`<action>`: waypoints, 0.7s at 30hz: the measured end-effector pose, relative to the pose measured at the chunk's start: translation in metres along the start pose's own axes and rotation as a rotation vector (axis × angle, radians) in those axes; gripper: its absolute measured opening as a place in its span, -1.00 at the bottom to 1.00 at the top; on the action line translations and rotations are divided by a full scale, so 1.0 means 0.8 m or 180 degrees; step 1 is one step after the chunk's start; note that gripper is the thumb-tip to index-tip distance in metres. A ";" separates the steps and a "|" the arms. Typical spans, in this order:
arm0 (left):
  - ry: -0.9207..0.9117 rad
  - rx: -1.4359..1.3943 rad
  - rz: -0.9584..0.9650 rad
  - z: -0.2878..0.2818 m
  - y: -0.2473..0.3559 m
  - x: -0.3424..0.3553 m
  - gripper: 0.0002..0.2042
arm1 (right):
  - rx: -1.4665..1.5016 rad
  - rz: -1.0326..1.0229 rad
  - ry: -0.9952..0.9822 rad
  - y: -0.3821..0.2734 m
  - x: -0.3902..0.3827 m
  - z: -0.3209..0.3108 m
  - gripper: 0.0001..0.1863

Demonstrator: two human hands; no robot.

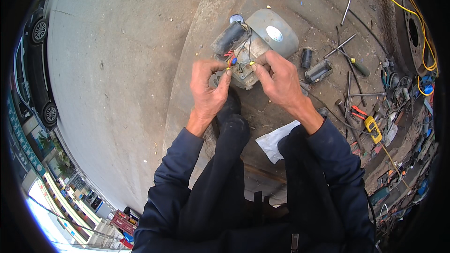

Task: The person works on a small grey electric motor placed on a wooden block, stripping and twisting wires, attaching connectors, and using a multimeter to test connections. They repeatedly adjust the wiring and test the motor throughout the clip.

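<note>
A small electric machine (245,83) with exposed wires sits on the ground between my feet. My left hand (208,86) pinches a wire with a yellow end (228,68) between thumb and forefinger. On the other side, my right hand (282,83) pinches a dark wire with a yellow tip (252,63). Red and blue wire connectors (233,59) show between the two hands. A black cylinder (228,38) lies on the machine's far left, with dark leads coming from its end. Beyond the hands is a rounded grey cover (287,26) with a white oval label.
To the right lie a black cylinder (307,57), an open grey housing (319,71), a screwdriver (360,67), metal bar wrenches and a yellow meter (372,129). A wheel rim (413,30) with a yellow hose (429,61) stands far right. White paper (275,143) lies by my right leg.
</note>
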State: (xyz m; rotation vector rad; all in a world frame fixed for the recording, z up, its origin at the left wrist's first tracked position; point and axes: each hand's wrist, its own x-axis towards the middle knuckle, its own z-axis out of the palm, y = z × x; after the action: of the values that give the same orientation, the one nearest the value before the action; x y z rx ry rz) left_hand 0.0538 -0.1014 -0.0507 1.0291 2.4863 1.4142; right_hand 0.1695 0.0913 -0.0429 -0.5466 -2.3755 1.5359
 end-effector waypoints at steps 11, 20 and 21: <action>-0.0036 0.0267 -0.0046 0.008 0.008 0.008 -0.72 | 0.0074 0.0200 -0.0039 0.001 -0.001 0.000 -0.83; -0.0061 -0.0005 -0.0318 0.022 0.005 0.016 -0.74 | 0.0031 0.0163 -0.0047 0.002 -0.001 -0.001 -0.82; -0.0068 -0.0217 -0.0544 0.020 0.004 0.014 -0.75 | 0.0056 0.0195 -0.0064 0.003 -0.001 -0.001 -0.82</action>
State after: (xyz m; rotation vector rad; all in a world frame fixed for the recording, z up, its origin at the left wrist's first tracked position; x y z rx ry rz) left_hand 0.0527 -0.0822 -0.0546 0.7940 2.4263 1.4176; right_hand 0.1709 0.0923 -0.0445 -0.6081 -2.3785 1.5936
